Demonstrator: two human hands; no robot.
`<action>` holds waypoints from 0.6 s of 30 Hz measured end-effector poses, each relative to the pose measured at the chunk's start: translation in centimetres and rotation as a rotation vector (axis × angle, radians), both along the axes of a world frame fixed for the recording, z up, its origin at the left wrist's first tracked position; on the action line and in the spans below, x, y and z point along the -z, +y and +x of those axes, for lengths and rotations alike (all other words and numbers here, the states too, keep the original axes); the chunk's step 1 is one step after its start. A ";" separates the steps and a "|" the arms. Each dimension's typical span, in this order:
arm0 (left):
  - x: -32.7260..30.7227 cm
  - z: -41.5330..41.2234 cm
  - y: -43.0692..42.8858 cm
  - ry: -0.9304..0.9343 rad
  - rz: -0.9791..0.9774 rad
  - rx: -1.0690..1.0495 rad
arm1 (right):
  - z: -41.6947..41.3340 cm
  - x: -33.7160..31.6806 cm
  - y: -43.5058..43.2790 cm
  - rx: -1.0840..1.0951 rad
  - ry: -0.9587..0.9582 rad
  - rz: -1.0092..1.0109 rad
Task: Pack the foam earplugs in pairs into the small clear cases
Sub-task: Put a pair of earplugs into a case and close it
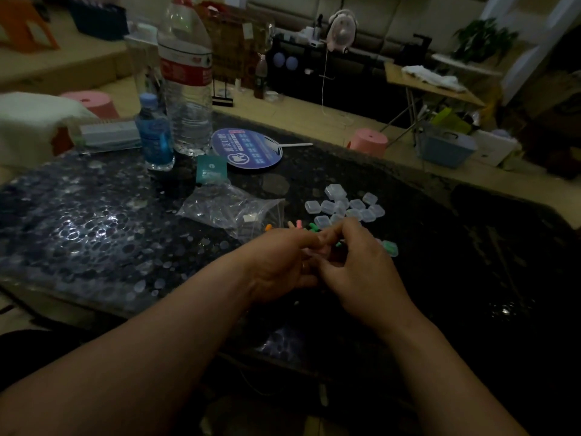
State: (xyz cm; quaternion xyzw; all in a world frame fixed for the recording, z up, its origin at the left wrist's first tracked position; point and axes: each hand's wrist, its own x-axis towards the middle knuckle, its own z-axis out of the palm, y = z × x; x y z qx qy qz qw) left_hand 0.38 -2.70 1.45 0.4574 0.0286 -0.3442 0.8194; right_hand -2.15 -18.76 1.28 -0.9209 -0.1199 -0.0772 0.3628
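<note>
Print on the blue fan [248,148] and bottle label [185,72] is illegible.

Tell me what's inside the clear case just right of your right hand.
Green foam shows through the clear case, so it holds at least one green earplug. The right hand covers part of the case, so a full pair cannot be confirmed.

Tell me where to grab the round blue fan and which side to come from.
Take the round blue fan by its white handle, coming from the right. The fan lies flat on the table, so its disc offers little to hold, while the handle sticks out rightward beyond the rim, likely easy to pinch.
</note>
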 end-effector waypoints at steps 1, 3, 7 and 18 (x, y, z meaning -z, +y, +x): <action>0.1 0.0 0.1 0.004 0.020 -0.011 | 0.0 -0.3 -0.1 -0.004 0.002 0.004; 0.2 0.0 0.1 -0.006 0.057 -0.025 | 0.0 -0.5 -0.4 -0.003 0.094 0.068; -0.1 -0.1 -0.2 0.015 0.054 -0.073 | 0.3 -0.9 -0.3 0.079 0.485 0.487; 0.5 -0.3 -1.5 -0.015 0.124 -0.117 | 0.6 1.1 -0.1 0.177 0.624 0.832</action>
